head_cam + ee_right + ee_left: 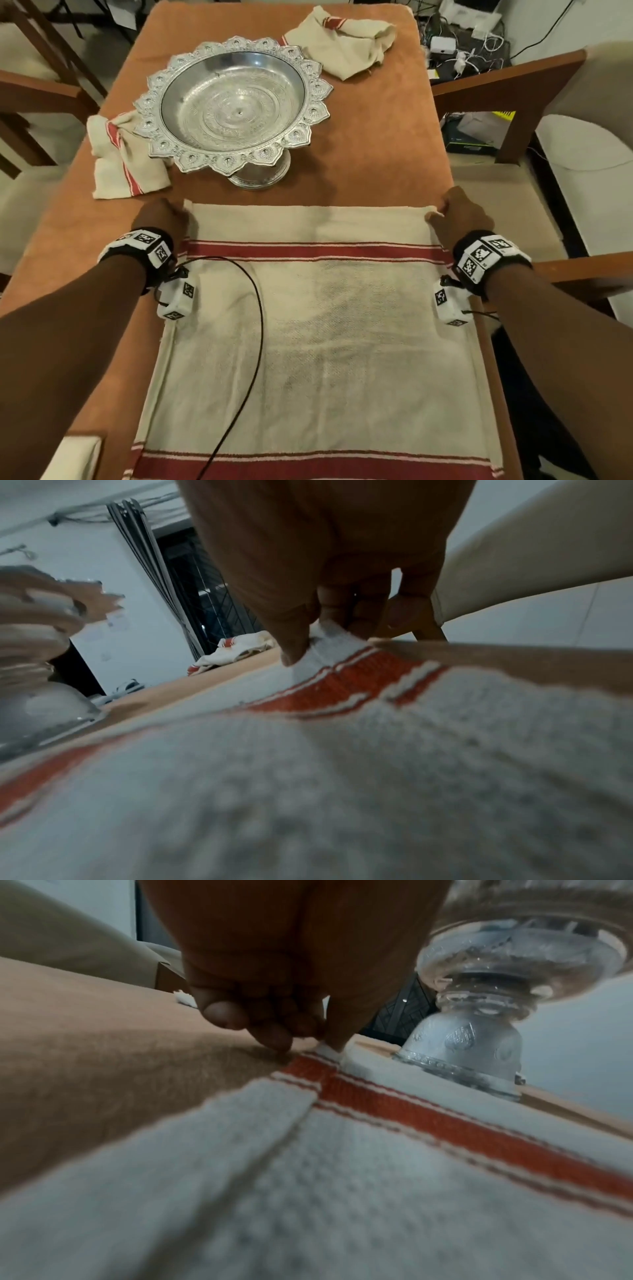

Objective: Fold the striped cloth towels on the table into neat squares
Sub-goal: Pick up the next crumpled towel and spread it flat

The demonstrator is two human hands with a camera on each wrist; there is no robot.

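Note:
A cream towel with red stripes (315, 325) lies spread flat on the near half of the orange-covered table (376, 144). My left hand (164, 219) pinches its far left corner (325, 1049), and my right hand (455, 216) pinches the far right corner (329, 637). Both corners sit low, at table height. Two more striped towels lie crumpled: one (120, 161) to the left of the silver tray, one (346, 41) at the far right of the table.
A silver pedestal tray (233, 102) stands just beyond the spread towel, its foot (462, 1053) close to the far edge. A black cable (253, 308) trails over the towel. Wooden chairs (507, 85) flank the table on both sides.

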